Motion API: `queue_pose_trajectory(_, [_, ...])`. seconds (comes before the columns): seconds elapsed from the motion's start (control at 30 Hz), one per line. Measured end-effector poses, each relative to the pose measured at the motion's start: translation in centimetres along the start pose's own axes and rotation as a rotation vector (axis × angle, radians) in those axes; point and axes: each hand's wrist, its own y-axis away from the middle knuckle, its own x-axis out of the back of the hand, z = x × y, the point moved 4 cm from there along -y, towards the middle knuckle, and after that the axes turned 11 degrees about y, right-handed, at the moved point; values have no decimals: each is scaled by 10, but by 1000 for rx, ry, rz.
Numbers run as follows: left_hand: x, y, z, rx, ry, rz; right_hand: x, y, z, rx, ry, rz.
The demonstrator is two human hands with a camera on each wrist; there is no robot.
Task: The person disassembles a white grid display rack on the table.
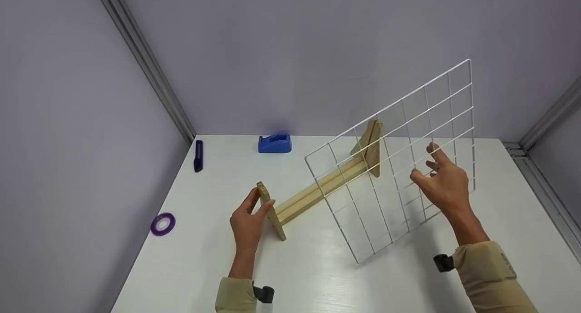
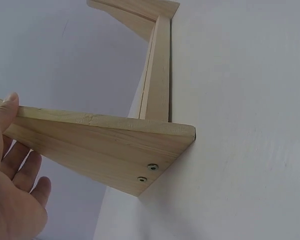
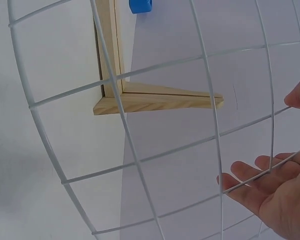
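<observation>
A wooden stand (image 1: 302,205) made of two upright end pieces and a long bar lies diagonally on the table. My left hand (image 1: 247,222) pinches the top of its near end piece (image 2: 99,140) between thumb and fingers. Two metal bolts show low on that piece in the left wrist view. My right hand (image 1: 447,186) holds a white wire grid panel (image 1: 401,98) tilted above the table, fingers hooked among its wires. The panel crosses in front of the stand's far end piece (image 1: 373,154); whether the two touch, I cannot tell.
A blue tape dispenser (image 1: 275,143) stands at the table's back edge. To its left lies a dark utility knife (image 1: 199,156). A purple ring-shaped roll (image 1: 154,227) sits by the left edge. Grey walls (image 1: 290,68) rise behind and beside the white table (image 1: 317,281).
</observation>
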Motion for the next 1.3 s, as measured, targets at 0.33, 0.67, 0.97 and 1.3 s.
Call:
queue_pose_trajectory(0.33, [2, 3, -1, 6, -8, 41, -2, 1, 5, 18, 48, -43])
queue_pose_trajectory(0.67, [4, 7, 4, -22, -36, 72, -6, 2, 9, 65, 87, -69])
queue_pose_trajectory(0.97, [5, 10, 3, -19, -36, 86, -12, 6, 17, 46, 96, -125])
queue_pose_trajectory(1.3, [7, 11, 4, -36, -10, 128, -16, 7, 23, 56, 99, -178])
